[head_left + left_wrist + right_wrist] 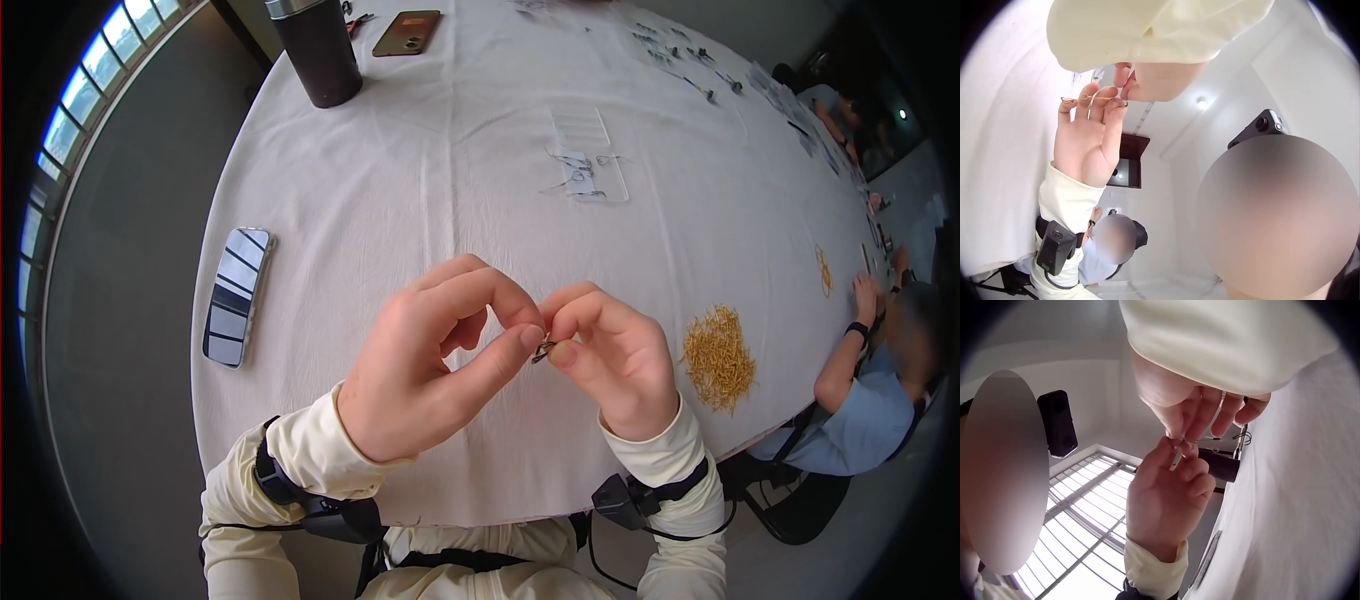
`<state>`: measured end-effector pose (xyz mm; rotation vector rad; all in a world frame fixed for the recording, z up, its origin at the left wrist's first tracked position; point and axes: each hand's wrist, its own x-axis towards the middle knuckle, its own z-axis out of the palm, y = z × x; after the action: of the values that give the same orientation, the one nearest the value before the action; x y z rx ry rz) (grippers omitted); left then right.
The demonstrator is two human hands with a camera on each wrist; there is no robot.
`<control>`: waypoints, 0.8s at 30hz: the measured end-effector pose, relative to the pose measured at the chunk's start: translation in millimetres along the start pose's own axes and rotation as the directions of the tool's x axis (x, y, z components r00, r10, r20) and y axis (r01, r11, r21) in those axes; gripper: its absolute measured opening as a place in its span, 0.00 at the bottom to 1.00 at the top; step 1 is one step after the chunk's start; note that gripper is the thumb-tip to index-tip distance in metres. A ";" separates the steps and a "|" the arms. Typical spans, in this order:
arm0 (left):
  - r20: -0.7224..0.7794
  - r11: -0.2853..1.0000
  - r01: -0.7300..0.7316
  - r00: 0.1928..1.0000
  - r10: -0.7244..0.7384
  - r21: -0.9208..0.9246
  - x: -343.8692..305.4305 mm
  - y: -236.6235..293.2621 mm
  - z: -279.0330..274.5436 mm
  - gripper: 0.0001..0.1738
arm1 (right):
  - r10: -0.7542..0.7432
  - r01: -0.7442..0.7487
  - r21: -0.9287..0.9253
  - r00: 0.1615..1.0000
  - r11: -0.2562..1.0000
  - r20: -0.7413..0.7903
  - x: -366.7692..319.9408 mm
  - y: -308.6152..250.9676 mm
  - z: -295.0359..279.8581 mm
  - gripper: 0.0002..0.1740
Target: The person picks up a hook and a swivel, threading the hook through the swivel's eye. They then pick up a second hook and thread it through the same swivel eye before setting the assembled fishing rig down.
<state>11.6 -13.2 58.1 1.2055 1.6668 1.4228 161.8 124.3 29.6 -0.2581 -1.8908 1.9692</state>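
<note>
Over the near part of the white-covered table, my left hand point(425, 365) and right hand point(630, 365) meet at their fingertips. Thumb and index finger of each hand pinch a small dark wire piece point(542, 351), mostly hidden by the fingertips. A thin gold-coloured pin point(1102, 98) shows across the right hand's fingers in the left wrist view, with dark curved wire point(1067, 100) beside it. The other fingers of both hands are bent. A pile of small gold-coloured pins point(718, 358) lies right of my right hand.
A clear plastic case point(612, 185) with dark wire pieces lies ahead. A phone point(238, 297) is at the left edge; a dark tumbler point(318, 58) and another phone point(407, 33) stand farther back. Small items point(700, 85) lie far right. A person point(850, 425) sits at right.
</note>
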 end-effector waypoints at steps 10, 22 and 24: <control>0.039 0.996 -0.019 0.999 0.015 0.091 1.2 1.5 -1.4 0.03 | -0.132 0.127 -0.367 0.991 0.921 0.014 3.0 -6.4 -2.2 0.04; 0.115 0.958 0.188 0.979 -0.166 -0.218 1.0 -5.0 -2.8 0.06 | -0.065 0.063 -0.068 0.998 0.996 -0.027 1.1 -5.2 -6.5 0.04; 0.167 0.927 0.235 0.967 -0.193 -0.291 1.0 -4.1 -2.3 0.08 | -0.031 0.031 0.011 0.999 0.999 -0.036 0.9 -2.6 -4.4 0.05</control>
<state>8.2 -13.2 54.7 0.8933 1.3744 1.3706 163.1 128.8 32.0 -0.2578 -1.8498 1.9418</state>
